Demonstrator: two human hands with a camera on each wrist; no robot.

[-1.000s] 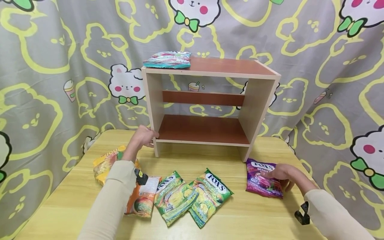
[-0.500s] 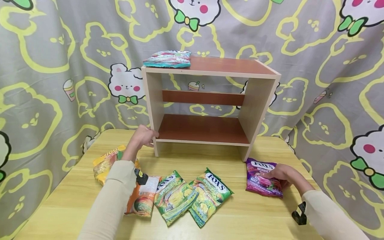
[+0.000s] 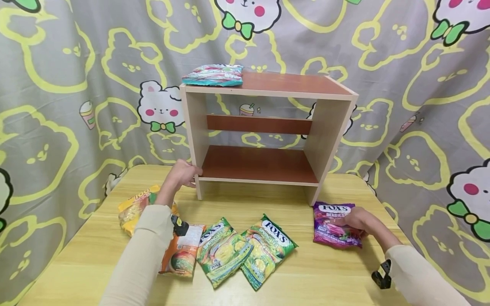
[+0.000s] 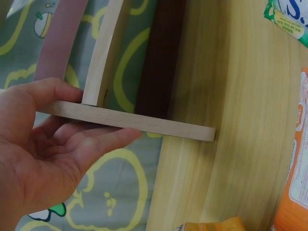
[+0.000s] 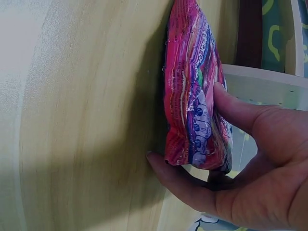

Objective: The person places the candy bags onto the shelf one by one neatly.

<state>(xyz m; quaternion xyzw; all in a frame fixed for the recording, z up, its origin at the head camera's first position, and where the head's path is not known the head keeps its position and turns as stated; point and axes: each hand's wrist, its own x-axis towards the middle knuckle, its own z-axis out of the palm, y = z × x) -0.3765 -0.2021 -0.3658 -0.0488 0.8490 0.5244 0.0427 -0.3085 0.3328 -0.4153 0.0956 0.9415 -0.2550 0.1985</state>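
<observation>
Presently, the right hand (image 3: pixel 356 219) is grasping a purple bag (image 3: pixel 330 238) at its right side, thumb pressing on the printed front, fingers curling beneath; the label is reading FOX'S, then BERRIES, with finer lines blurring. This bag is sitting near the right front foot of a shelf unit (image 3: pixel 258 165); whether it is touching the table (image 3: pixel 285 280) cannot be told. Meanwhile the left hand (image 3: pixel 183 173) is pinching the unit's left side panel (image 4: pixel 173 127), thumb resting inside, fingers resting outside. Up top, at the left end, a teal bag (image 3: pixel 214 76) is lying flat, its lettering showing too small to read. Nearer the camera, a left green bag (image 3: pixel 222 253) is overlapping a right green bag (image 3: pixel 266 250), both displaying FOX'S above SPRING TEA; the left wrist view is catching MACAM RASA BUAH on a green corner. Just left of those, an orange bag (image 3: pixel 183 255) is lying partly behind the left sleeve (image 3: pixel 143 246), small print showing illegibly. Beyond it, a yellow bag (image 3: pixel 134 210) is carrying large digits, apparently 100. Behind everything, a grey patterned curtain (image 3: pixel 383 63) is hanging.
</observation>
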